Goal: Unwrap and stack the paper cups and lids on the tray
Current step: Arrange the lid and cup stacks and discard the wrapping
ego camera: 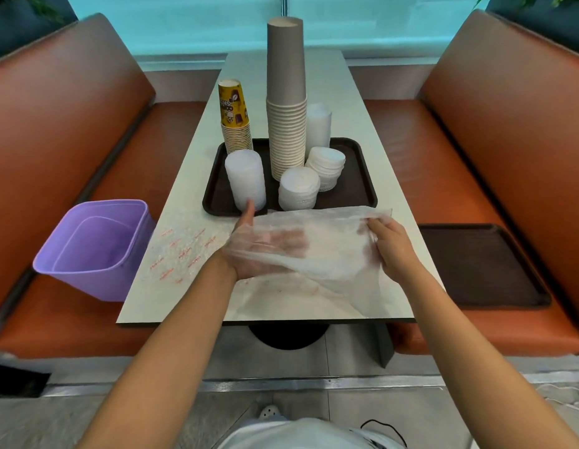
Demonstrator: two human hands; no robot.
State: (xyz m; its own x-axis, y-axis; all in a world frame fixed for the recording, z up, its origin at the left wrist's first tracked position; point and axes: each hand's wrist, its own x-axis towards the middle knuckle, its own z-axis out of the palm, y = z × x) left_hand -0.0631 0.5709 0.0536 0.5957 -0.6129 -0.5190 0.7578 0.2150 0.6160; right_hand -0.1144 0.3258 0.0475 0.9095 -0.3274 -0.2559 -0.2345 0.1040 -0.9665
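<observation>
Plastic wrap (317,251) apparently gripped by right hand (393,246)

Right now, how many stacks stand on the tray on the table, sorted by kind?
Brown paper cup stack: 1
Yellow printed cup stack: 1
White lid stacks: 4
Total: 6 stacks on the tray

Both my forearms are bare to the near edge of view, with no sleeves, watch or rings on the left hand (249,251) or right hand (393,246). Below I see a white top (297,435) and a pale perforated clog (270,412).
</observation>
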